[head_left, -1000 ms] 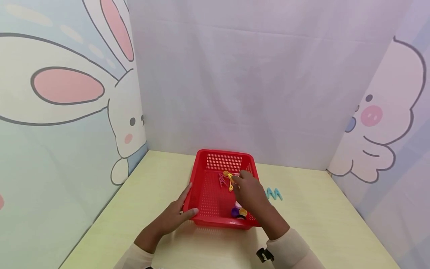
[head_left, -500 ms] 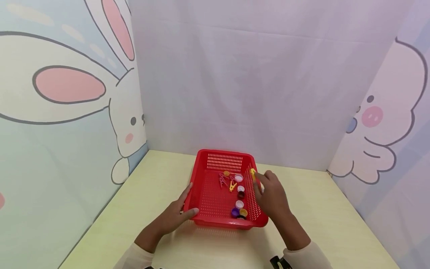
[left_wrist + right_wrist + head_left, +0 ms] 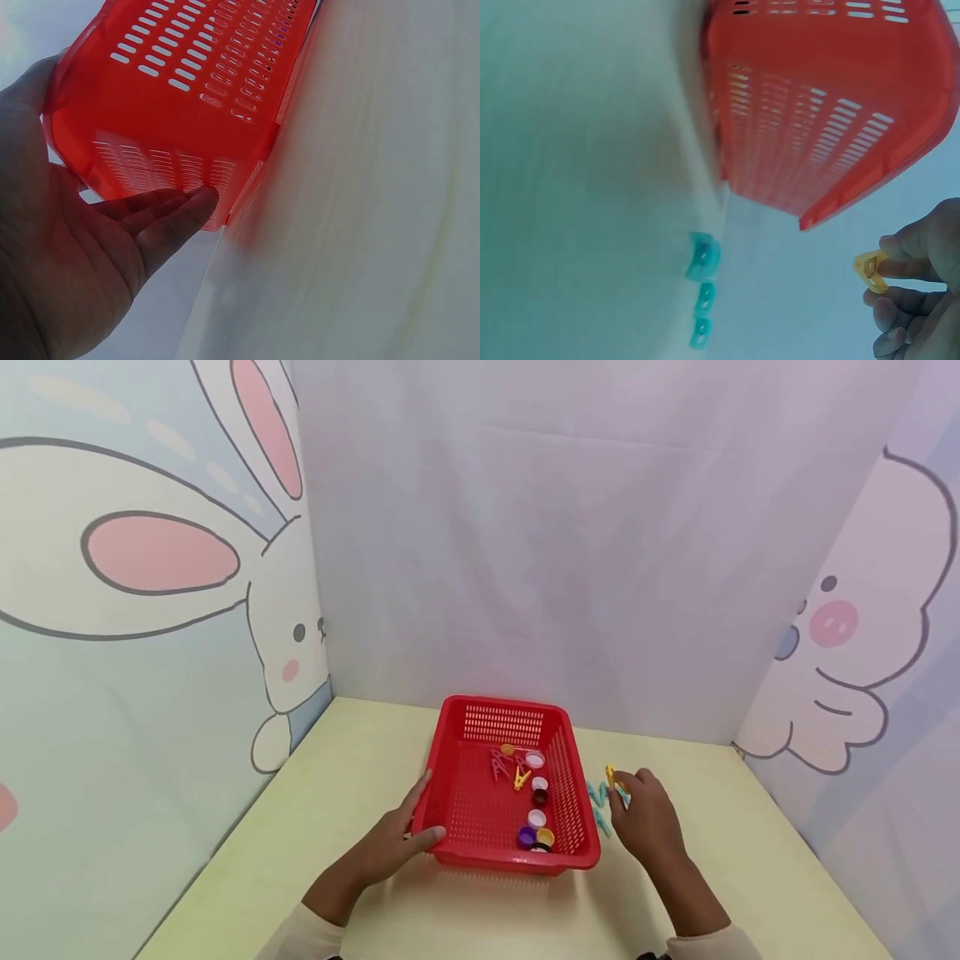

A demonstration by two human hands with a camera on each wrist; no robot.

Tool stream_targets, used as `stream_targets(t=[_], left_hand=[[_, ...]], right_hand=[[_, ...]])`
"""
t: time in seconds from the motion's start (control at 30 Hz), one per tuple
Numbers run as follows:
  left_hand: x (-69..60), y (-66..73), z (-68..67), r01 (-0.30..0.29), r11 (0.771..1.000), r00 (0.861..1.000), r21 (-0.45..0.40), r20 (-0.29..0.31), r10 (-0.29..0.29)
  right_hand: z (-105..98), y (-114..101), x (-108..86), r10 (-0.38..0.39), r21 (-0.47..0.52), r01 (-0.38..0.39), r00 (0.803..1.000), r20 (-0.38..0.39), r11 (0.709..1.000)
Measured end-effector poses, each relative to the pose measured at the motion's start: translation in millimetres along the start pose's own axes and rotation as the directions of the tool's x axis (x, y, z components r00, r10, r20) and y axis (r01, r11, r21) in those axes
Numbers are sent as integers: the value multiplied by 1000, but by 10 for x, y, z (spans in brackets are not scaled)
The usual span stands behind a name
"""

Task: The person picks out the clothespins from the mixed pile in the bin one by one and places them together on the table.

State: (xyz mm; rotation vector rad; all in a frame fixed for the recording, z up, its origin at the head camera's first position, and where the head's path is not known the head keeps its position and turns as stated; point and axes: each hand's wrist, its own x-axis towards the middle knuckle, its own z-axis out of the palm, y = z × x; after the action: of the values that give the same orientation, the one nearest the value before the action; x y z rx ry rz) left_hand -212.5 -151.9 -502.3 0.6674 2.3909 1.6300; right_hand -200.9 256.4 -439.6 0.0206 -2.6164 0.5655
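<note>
Basket [image 3: 487, 860]: on the table [image 3: 757, 860]
Basket clothespins [image 3: 518, 783]: far half, most bottle caps [image 3: 527, 837] to their right
Table clothespins [image 3: 699, 268]: right of the basket
Held clothespin [image 3: 611, 775]: in the right hand [image 3: 648, 822], right of the basket
Left hand [image 3: 384, 847]: at the basket's near left corner

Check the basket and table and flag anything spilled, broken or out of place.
Nothing looks spilled or broken. The red plastic basket stands upright, bottle caps and pink clothespins scattered loosely inside. Only mildly odd: the teal clothespins lie outside it, on the table to its right, though that may be deliberate.
</note>
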Motion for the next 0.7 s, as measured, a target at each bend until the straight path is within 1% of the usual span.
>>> stream_targets(t=[0.13, 0.23, 0.33, 0.5, 0.7], left_hand=[[10, -3, 7, -1, 1000, 1000, 1, 2, 1], [17, -4, 7, 1, 1000, 1000, 5, 3, -1], [18, 0, 4, 6, 1000, 1000, 12, 1, -6], [17, 12, -2, 8, 1000, 1000, 23, -7, -8], [12, 14, 1, 5, 1000, 1000, 23, -5, -5]], right_hand=[[47, 127, -25, 38, -13, -37, 995, 91, 999], [83, 222, -33, 52, -19, -49, 989, 136, 999], [116, 298, -34, 73, -14, -71, 982, 172, 997], [183, 415, -27, 125, 7, -130, 964, 234, 991], [262, 553, -40, 144, 26, -156, 955, 260, 987]])
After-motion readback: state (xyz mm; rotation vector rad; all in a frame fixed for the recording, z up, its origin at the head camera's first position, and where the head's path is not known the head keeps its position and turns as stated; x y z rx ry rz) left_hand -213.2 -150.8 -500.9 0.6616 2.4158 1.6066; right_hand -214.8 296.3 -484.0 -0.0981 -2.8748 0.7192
